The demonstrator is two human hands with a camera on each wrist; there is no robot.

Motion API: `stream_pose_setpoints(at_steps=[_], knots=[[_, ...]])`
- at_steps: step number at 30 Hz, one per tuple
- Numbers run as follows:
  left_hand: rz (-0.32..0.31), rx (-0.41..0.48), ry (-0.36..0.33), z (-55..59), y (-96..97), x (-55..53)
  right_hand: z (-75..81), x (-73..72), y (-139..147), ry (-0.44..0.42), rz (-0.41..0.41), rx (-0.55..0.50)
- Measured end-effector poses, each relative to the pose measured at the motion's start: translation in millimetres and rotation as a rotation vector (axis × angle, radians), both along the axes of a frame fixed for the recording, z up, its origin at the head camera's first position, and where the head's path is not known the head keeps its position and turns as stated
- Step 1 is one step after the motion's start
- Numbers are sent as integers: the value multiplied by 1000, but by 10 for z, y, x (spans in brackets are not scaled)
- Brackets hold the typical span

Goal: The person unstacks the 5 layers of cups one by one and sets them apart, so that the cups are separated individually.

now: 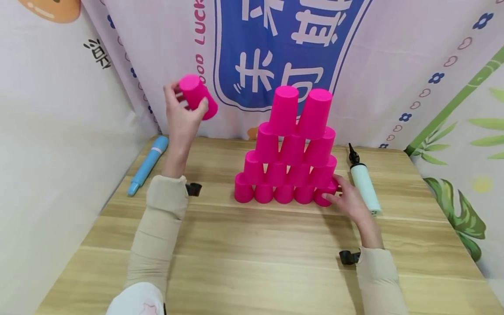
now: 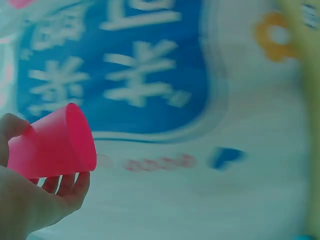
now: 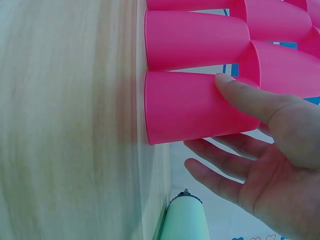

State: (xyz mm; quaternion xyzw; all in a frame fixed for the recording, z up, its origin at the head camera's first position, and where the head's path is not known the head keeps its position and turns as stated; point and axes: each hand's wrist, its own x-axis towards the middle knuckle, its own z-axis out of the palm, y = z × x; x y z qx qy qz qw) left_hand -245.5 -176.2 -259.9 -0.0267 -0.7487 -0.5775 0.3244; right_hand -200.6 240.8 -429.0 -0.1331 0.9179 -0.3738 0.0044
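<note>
A bright pink cup (image 1: 195, 97), tilted with its mouth down and to the right, is gripped by my left hand (image 1: 182, 111) in the air left of the stack. In the left wrist view the thumb and fingers wrap that cup (image 2: 55, 142). A pyramid of upside-down pink cups (image 1: 291, 151) stands on the table, several at the base and two on top. My right hand (image 1: 348, 199) holds the bottom right cup (image 3: 197, 107) of the pyramid, thumb on its near side and other fingers at its outer side, partly hidden.
A pale green hand pump (image 1: 365, 188) with a black nozzle lies right of the stack. At the left table edge lies a blue tube-shaped pump (image 1: 148, 165). A printed cloth (image 1: 374, 87) hangs behind the wooden table (image 1: 256, 253).
</note>
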Motion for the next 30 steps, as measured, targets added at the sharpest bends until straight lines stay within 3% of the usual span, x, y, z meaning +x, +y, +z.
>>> stream_pose_setpoints(at_steps=[7, 10, 13, 21, 30], knots=[[30, -85, -193, -865, -180, -341, -34, -4, -2, 0, -8, -15], [31, -128, -241, -1173, -209, -437, -38, -1, -17, 8, -7, -21], [37, -177, -285, -1408, -215, -500, -40, -3, -25, 12, -5, -29], [2, -237, -434, -1675, -152, -528, -38, -12, -27, 14, -6, -25], [0, -277, -405, -1831, -104, -601, -55, -9, -1, 31, -12, -19]])
